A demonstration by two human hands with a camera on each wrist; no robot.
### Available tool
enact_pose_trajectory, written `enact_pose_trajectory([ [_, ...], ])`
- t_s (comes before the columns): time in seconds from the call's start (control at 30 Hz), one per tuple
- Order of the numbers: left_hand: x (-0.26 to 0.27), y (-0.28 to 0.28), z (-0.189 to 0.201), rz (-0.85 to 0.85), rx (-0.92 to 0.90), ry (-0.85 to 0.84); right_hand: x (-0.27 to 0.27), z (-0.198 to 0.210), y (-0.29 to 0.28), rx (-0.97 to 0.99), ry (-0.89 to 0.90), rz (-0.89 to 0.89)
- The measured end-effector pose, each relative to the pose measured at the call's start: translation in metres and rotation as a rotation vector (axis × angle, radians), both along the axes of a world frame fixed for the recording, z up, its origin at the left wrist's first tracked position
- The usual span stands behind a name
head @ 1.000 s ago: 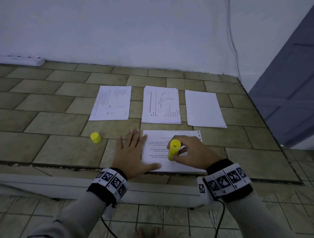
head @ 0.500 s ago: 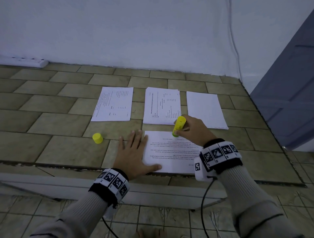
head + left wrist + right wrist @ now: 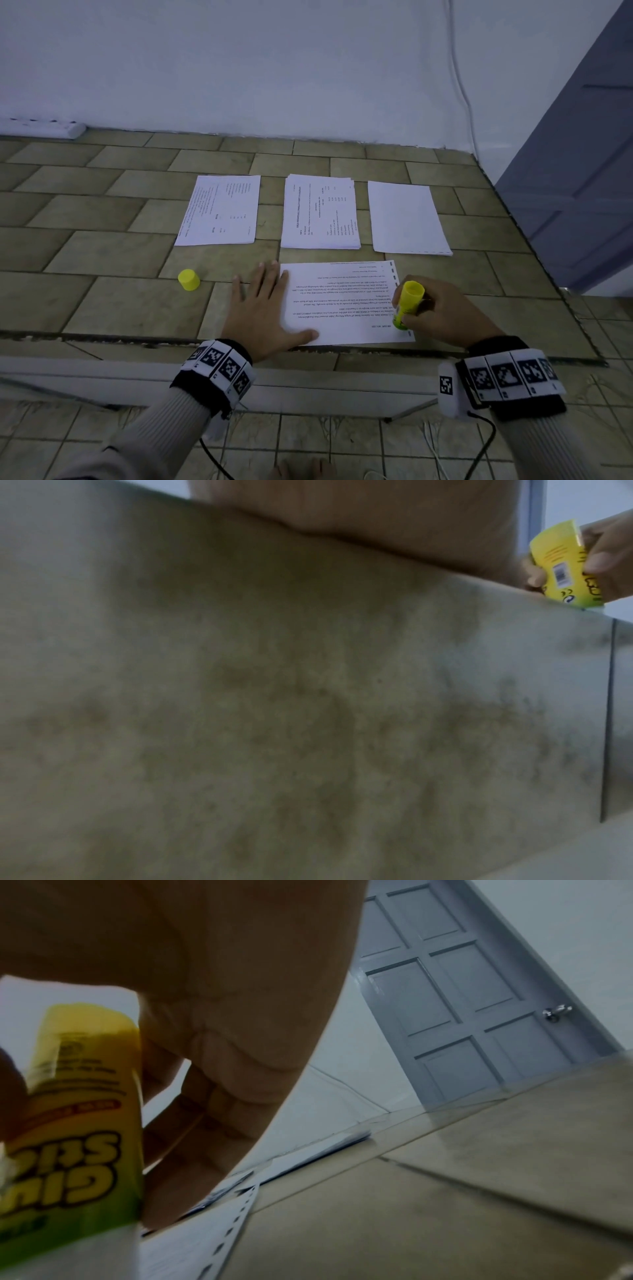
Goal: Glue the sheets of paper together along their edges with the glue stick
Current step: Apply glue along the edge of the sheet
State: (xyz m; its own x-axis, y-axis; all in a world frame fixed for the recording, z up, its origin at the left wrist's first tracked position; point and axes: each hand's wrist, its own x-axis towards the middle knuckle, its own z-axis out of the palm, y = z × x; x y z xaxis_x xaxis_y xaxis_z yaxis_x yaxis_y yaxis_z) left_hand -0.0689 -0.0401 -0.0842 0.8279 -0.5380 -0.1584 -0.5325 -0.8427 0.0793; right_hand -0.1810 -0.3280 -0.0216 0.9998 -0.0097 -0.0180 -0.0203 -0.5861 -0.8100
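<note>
Head view: the left hand (image 3: pixel 263 315) lies flat with fingers spread straight, palm on the tabletop (image 3: pixel 102 260), thumb and forefinger pressing the left edge of the near sheet (image 3: pixel 342 301). The right hand (image 3: pixel 442 315) curls round the glue stick (image 3: pixel 407 303), which tilts with its lower end down on the sheet's right margin, near the front corner (the margin carries a row of dark punch marks). A yellow cap (image 3: pixel 188 280) stands on the tabletop left of the left hand, apart from it. Beyond lie three more lots of paper side by side: a printed sheet (image 3: pixel 219 210), a printed stack (image 3: pixel 320 212) and a blank stack (image 3: pixel 407 219).

Left wrist view: mostly blurred tile; at the upper right the glue stick (image 3: pixel 561 569) shows, pinched between fingers (image 3: pixel 606 558) of the right hand.

Right wrist view: the glue stick (image 3: pixel 78 1137) fills the left, fingers (image 3: pixel 192 1150) wrapped behind it, its end down on the sheet (image 3: pixel 192 1248). A grey door (image 3: pixel 472 993) stands behind.
</note>
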Motion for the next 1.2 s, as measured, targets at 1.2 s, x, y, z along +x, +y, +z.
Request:
enact_pose_trajectory([
  [1.2,0.002,0.0,-0.004,0.006,-0.033,-0.02,0.052,0.011,-0.031,-0.804,0.336,-0.18],
])
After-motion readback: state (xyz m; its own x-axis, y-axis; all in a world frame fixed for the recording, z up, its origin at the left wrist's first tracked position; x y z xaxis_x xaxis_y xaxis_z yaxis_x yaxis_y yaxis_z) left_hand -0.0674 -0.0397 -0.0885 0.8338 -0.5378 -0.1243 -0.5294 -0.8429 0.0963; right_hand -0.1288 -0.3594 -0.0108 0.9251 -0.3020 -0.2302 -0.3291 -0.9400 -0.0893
